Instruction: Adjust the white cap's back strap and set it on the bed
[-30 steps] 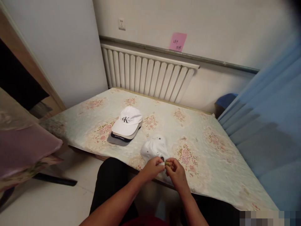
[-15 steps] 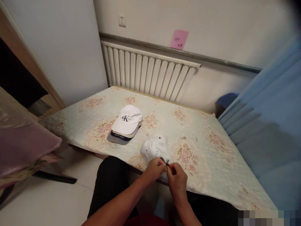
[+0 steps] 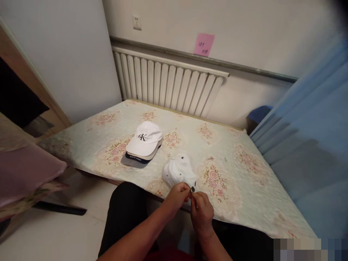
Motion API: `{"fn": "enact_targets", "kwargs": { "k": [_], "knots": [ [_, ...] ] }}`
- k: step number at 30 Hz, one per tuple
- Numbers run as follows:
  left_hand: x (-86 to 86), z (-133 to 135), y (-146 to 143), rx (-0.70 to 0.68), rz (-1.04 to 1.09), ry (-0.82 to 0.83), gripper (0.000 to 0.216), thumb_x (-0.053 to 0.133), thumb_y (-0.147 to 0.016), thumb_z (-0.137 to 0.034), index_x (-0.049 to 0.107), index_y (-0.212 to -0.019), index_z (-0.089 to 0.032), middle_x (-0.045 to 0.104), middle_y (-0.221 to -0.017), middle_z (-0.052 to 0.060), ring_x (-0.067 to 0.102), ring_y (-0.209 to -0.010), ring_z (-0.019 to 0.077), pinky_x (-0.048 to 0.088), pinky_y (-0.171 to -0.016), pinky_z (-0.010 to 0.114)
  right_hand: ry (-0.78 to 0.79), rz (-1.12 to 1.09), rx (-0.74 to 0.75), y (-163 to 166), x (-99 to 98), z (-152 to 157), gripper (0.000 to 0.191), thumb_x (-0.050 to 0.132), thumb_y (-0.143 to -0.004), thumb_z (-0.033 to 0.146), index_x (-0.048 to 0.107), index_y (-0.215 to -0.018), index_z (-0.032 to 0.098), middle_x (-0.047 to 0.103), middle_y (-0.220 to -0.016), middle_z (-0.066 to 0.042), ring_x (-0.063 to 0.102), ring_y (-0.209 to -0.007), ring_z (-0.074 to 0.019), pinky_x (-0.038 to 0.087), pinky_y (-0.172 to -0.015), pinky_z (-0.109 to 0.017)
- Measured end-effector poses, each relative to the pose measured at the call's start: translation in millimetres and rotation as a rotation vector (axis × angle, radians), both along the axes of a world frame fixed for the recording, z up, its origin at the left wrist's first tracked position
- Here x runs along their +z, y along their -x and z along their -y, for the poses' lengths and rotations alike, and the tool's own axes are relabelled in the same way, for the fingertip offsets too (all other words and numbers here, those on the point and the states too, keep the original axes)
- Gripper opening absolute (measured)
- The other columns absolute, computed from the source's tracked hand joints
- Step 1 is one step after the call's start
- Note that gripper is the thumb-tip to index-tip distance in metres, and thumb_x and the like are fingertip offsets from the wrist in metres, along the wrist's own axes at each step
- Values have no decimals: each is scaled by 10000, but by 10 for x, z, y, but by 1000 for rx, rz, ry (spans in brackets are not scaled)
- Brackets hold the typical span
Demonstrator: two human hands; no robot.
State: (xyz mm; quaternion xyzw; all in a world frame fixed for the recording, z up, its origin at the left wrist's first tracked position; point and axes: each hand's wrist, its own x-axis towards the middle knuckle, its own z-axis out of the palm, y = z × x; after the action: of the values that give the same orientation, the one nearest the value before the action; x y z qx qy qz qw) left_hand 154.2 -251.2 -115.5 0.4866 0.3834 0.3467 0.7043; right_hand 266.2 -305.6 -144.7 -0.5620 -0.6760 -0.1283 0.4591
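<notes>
A white baseball cap [image 3: 178, 172] lies at the front edge of the bed, its rear side toward me. My left hand [image 3: 176, 195] is closed in a pinch at the back of this cap, on what looks like its strap. Close beside it, my right hand [image 3: 202, 210] pinches a small dark, shiny piece [image 3: 193, 189], which looks like the strap's buckle. The fingertips of both hands nearly meet and hide most of the strap. To the left rests a stack of caps [image 3: 144, 141], a white one with black letters on top.
The bed has a floral cover [image 3: 228, 145]. Behind it are a white radiator [image 3: 165, 79] and a wall with a pink note [image 3: 204, 44]. A blue curtain [image 3: 312, 137] hangs at the right. At the left is a pink cloth-covered piece of furniture [image 3: 29, 166].
The view has shifted slightly. My right hand has turned a little, and the small dark piece between my fingertips now stands up more visibly. The cap has hardly moved.
</notes>
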Motion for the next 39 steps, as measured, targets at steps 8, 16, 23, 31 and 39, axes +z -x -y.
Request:
{"fn": "enact_targets", "kwargs": {
  "k": [8,16,23,31,39],
  "knots": [
    [104,39,89,-43,61,-43,208,477,-782,-320,483,-647,-163,458,-626,-33,430,-615,100,344,-616,243,40,26,32,-19,-27,17,211,478,-839,69,586,-955,209,599,-775,-48,568,-720,-151,469,-624,-262],
    [113,13,118,-25,-73,-72,119,501,-741,-270,519,-698,-161,497,-626,-30,461,-628,113,348,-618,242,131,-150,156,3,37,0,215,451,-845,77,562,-966,216,605,-830,-40,575,-802,-149,473,-711,-281],
    [134,5,206,-72,-8,-43,176,502,-764,-329,530,-733,-159,529,-669,-15,489,-654,118,366,-644,238,386,-359,167,9,263,12,140,435,-879,192,574,-885,212,610,-796,-31,576,-729,-151,453,-672,-276],
    [55,-2,205,-104,-23,-100,167,518,-763,-317,543,-765,-151,526,-693,-16,478,-674,120,371,-665,250,567,-225,144,-77,401,17,168,439,-881,243,605,-865,221,652,-783,-26,605,-708,-158,437,-651,-265],
    [-110,10,143,-65,-169,-243,182,530,-753,-342,527,-711,-165,473,-654,-32,436,-644,117,343,-609,239,607,168,-60,-35,372,19,166,408,-866,193,554,-787,200,643,-681,-41,608,-601,-193,334,-520,-279]
  ]
}}
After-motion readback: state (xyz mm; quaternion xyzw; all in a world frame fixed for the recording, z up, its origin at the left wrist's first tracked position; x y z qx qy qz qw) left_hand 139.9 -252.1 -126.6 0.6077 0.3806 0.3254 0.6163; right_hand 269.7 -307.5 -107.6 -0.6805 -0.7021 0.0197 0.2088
